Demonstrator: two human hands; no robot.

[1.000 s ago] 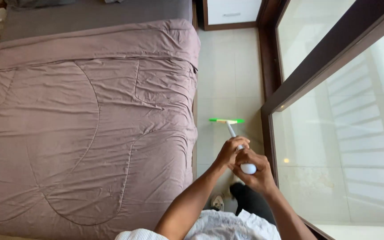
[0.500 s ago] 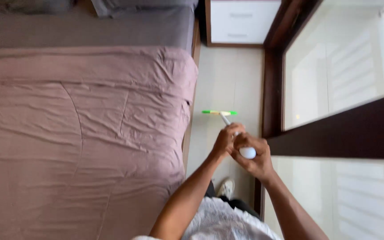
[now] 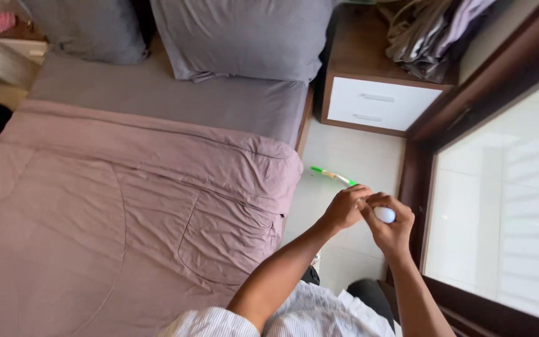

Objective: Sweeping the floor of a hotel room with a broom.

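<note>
Both hands meet over the tiled floor (image 3: 344,156) between the bed (image 3: 126,206) and the window (image 3: 506,206). The left hand (image 3: 344,208) has its grip closed on the end of a thin stick (image 3: 334,176) with a green tip, which slants up and away over the tiles. The right hand (image 3: 389,226) is curled tight round a small white thing (image 3: 385,214), perhaps a cap; it is too hidden to tell. A nightstand (image 3: 378,103) stands beyond.
</note>
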